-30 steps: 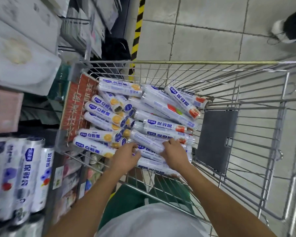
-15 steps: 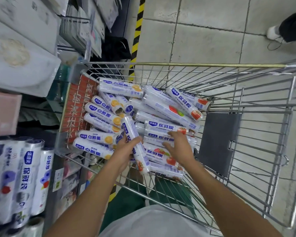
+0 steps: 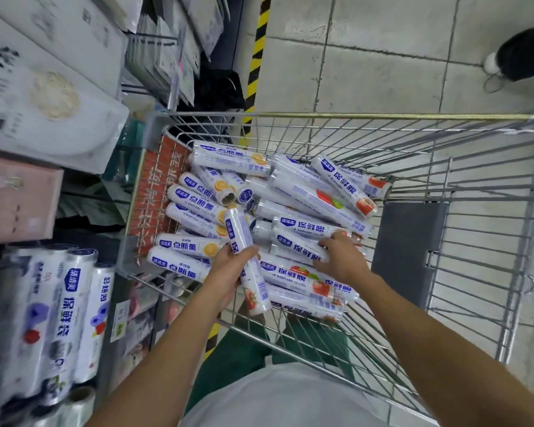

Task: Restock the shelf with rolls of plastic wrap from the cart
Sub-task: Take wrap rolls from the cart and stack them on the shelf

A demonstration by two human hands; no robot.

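Note:
A wire shopping cart (image 3: 346, 117) holds several white plastic wrap rolls with blue lettering (image 3: 318, 195). My left hand (image 3: 228, 269) grips one roll (image 3: 244, 241) around its middle, lifted above the pile and pointing away from me. My right hand (image 3: 339, 257) lies on another roll (image 3: 299, 249) in the pile, fingers curled over it. The shelf (image 3: 127, 315) stands to the left of the cart, with similar rolls (image 3: 68, 318) standing on it at the lower left.
White boxes (image 3: 53, 97) and a pink box (image 3: 16, 198) sit on the upper shelves at left. A yellow-black stripe (image 3: 256, 57) runs along the tiled floor. Another person's leg and shoe (image 3: 518, 60) are at the top right. The cart's grey flap (image 3: 407, 245) is folded on the right.
My left hand has picked one roll out of the pile and raised it. My right hand has shifted up and right onto another roll.

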